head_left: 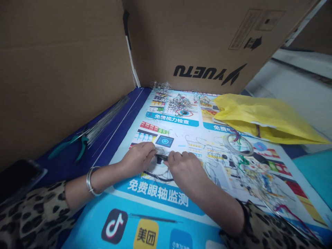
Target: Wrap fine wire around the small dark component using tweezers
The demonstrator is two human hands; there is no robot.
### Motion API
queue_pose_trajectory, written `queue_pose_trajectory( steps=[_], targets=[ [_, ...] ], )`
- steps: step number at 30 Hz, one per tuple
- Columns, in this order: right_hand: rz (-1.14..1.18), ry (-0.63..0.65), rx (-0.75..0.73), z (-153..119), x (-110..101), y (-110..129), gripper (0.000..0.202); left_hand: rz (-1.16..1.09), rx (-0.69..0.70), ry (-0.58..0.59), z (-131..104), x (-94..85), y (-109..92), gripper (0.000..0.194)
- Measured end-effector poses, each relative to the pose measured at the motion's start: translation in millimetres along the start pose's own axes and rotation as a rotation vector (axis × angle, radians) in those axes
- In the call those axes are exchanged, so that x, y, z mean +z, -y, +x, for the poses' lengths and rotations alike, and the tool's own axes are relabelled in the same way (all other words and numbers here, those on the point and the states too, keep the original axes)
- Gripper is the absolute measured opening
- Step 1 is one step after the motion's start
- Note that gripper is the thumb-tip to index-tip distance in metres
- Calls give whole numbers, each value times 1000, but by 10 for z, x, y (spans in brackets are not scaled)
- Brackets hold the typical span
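Near the middle of the printed sheet, my left hand (140,157) and my right hand (185,169) meet, fingers bent. Between them shows a short dark rod-like piece (162,157); its kind cannot be made out. The right fingers are wrapped round its near end. My left fingertips are pinched together at its other end, and what they hold is too small to name. Thin dark wire (159,176) curves over the sheet just below the hands. More tangled thin wires (181,102) lie farther back, and others spread to the right.
Pliers with teal handles (82,148) lie at left beside a bundle of straight wires (106,119). A phone (20,180) is at the left edge. A yellow bag (259,114) and a clear ring-shaped roll (238,144) sit at right. Cardboard walls (155,41) stand behind.
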State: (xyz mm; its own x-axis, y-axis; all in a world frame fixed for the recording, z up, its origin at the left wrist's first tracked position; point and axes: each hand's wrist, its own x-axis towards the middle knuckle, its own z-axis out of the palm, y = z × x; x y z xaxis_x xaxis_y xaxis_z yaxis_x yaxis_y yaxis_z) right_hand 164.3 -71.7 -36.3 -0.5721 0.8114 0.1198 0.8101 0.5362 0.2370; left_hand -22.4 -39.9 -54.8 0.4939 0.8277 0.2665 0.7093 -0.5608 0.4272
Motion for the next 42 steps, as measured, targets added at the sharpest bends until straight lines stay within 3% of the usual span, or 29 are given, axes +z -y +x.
queue_pose_trajectory(
  steps=[15, 29, 42],
  targets=[
    [-62, -4, -31, -9, 29, 6, 21, -7, -98, -43, 11, -4, -31, 16],
    [-123, -25, -27, -10, 36, 34, 17, 29, -204, -9, 46, -15, -83, 14],
    [-25, 117, 5, 30, -82, 54, 17, 12, -150, -20, 7, -16, -69, 14]
  ],
)
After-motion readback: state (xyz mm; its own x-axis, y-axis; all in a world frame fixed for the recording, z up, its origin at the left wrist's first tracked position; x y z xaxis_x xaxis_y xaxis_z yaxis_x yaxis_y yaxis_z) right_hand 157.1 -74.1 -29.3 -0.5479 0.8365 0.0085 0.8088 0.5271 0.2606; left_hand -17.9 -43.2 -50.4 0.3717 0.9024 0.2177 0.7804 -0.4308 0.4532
